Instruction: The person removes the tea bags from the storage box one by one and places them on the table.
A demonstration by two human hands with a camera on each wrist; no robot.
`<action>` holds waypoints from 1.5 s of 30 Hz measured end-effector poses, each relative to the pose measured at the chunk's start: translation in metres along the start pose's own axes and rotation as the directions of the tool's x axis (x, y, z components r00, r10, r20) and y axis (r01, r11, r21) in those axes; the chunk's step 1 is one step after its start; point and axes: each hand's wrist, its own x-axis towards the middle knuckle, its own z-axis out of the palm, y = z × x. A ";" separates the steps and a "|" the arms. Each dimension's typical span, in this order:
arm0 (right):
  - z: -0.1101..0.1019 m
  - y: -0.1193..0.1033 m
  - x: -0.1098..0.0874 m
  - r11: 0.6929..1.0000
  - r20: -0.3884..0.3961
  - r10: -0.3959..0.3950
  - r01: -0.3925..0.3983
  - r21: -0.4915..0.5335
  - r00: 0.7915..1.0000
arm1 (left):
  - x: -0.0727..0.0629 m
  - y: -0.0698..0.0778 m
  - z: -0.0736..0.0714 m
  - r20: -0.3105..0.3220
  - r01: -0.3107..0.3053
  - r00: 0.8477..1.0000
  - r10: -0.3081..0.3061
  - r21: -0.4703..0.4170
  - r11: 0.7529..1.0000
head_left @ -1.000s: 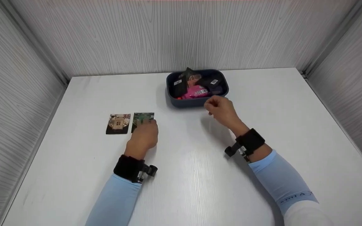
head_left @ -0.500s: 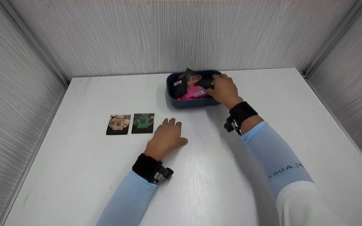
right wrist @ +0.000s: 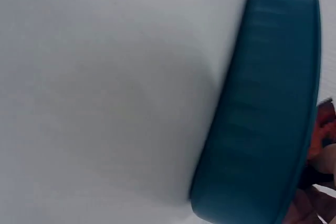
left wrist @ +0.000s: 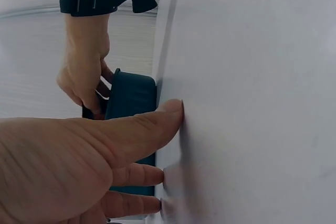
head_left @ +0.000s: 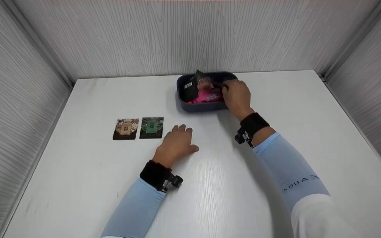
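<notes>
My right hand [head_left: 237, 97] reaches over the right end of a dark blue tub [head_left: 203, 107]. It pinches a black packet [right wrist: 314, 176], mostly hidden by the fingers; a dark edge of this packet [left wrist: 90, 109] also shows in the left wrist view. Inside the tub lie a pink packet [head_left: 207, 96], a black packet with a barcode [head_left: 189, 91] and other dark packets. My left hand [head_left: 176, 143] rests on the table with fingers spread and fingertips touching the surface. To its left lie two flat square packets, one with a green label [head_left: 151, 128], the other with a tan label [head_left: 126, 129].
The white table [head_left: 203, 198] is bounded by pale wood-grain panels at the back [head_left: 137, 39] and both sides. The tub stands near the back edge. Black straps with small cameras sit on both wrists.
My left hand has left the green-labelled packet and moved right onto the table. My right hand has gone from the tub's front into its right end and taken hold of a black packet.
</notes>
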 end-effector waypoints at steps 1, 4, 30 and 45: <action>-0.002 0.000 -0.002 0.998 -0.024 0.010 -0.009 0.058 1.000 | 0.001 -0.001 -0.001 -0.005 -0.001 1.000 0.001 -0.002 1.000; -0.010 -0.005 -0.011 0.968 -0.063 0.075 -0.057 0.246 0.995 | 0.004 -0.003 -0.002 -0.044 0.003 0.999 -0.005 -0.047 0.999; 0.014 -0.043 -0.105 0.611 0.369 0.069 -0.332 0.719 0.927 | 0.009 -0.008 -0.009 -0.248 0.008 0.928 -0.277 -0.731 0.683; 0.016 -0.040 -0.107 0.658 0.456 0.027 -0.359 0.662 0.890 | -0.002 -0.046 -0.005 -0.296 0.139 0.925 -0.238 -0.320 0.937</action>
